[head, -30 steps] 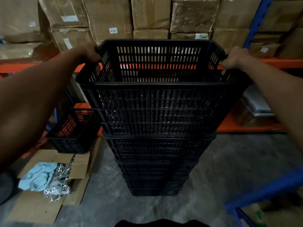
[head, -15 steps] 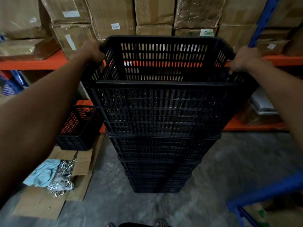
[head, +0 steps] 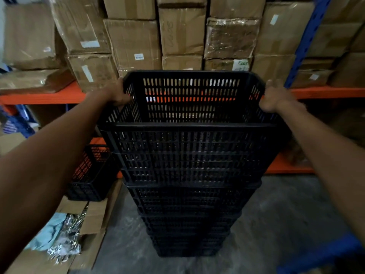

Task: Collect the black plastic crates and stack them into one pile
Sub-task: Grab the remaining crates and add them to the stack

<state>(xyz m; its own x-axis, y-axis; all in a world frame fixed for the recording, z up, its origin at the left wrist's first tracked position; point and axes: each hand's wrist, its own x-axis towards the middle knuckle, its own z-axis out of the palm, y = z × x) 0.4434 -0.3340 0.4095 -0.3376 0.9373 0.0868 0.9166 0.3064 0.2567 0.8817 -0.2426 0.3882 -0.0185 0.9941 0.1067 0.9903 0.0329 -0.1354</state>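
Note:
A tall pile of black slotted plastic crates (head: 187, 214) stands on the concrete floor in front of me. The top crate (head: 189, 147) sits nested on the pile, its open mouth facing up. My left hand (head: 115, 93) grips the far left corner of its rim. My right hand (head: 274, 97) holds the far right corner of the rim, fingers curled over it. One more black crate (head: 92, 173) stands alone on the floor to the left of the pile, by the lower shelf.
Orange shelf beams (head: 43, 97) carry stacked cardboard boxes (head: 134, 42) behind the pile. A blue rack post (head: 308, 36) rises at right and a blue bar (head: 324, 256) crosses the lower right. Flattened cardboard (head: 88, 220) with a pale cloth and metal clips lies at lower left.
The view has tilted up and closed in on the pile. Both hands stay on the top crate's far corners; the crate sits much as before.

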